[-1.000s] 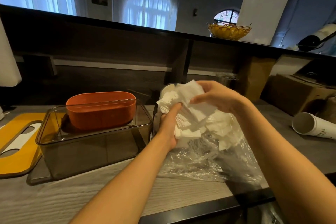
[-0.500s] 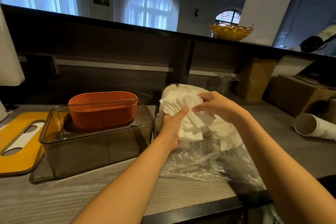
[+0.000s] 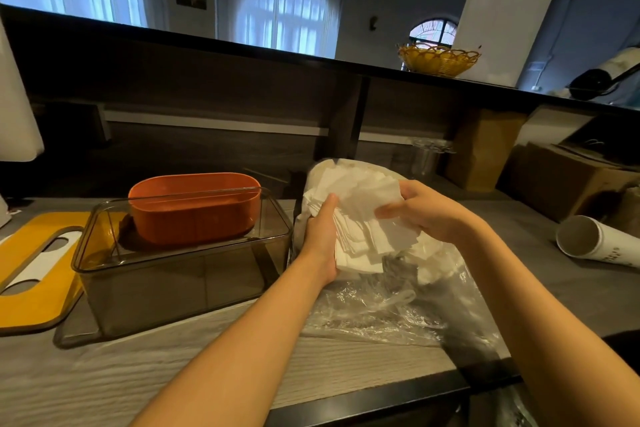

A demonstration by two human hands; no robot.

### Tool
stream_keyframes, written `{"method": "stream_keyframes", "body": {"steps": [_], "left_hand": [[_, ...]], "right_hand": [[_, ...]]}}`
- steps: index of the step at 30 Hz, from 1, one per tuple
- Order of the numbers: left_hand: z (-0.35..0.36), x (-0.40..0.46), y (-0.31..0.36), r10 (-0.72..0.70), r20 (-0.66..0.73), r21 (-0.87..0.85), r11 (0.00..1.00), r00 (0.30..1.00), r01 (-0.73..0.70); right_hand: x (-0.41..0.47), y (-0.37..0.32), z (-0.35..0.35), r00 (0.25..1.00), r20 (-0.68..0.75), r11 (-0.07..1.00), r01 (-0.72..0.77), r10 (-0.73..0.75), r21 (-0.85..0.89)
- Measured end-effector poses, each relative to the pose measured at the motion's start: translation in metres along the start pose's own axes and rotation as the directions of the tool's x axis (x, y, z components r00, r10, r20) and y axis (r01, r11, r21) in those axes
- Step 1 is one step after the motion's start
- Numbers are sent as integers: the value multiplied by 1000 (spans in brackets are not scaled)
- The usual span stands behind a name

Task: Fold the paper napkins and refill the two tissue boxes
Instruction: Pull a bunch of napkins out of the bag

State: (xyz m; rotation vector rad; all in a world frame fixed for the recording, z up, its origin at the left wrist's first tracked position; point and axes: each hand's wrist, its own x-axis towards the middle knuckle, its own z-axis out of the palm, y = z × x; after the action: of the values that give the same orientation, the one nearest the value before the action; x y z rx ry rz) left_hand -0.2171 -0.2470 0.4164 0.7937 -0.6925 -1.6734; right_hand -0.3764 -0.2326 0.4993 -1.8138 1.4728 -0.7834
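Both hands on the napkin stack!
Left hand [image 3: 320, 239] cups the napkins [image 3: 360, 222] from the side, right hand [image 3: 420, 215] pinches their top, just right of the clear tissue box [image 3: 180, 274], above the plastic bag [image 3: 391, 312].

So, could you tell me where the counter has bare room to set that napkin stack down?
The clearest patch is the pale wood counter along the near edge, in front of the clear box. Another lies between the plastic bag and the paper tube. The left side is crowded by the yellow lid.
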Motion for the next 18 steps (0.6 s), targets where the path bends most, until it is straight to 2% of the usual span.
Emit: {"method": "stream_keyframes", "body": {"steps": [4,9,12,15,18], "left_hand": [[-1,5,-3,8,-42,-16,1000,999,-9],[-3,1,-1,-27,56,-46,998,998,29],[-2,0,-1,10,7,-20,1000,1000,-10],[0,-1,0,12,-38,-13,1000,999,-12],[0,-1,1,18,-52,-17,1000,998,-19]], "right_hand": [[-3,2,-10,997,-15,997,-69,69,31],[-13,-1,-12,995,97,999,-31,27,45],[-13,-3,-10,993,111,998,-53,49,33],[-16,-3,-17,994,48,995,-92,94,-28],[-21,-4,-33,983,-115,974,-157,140,-162]]}}
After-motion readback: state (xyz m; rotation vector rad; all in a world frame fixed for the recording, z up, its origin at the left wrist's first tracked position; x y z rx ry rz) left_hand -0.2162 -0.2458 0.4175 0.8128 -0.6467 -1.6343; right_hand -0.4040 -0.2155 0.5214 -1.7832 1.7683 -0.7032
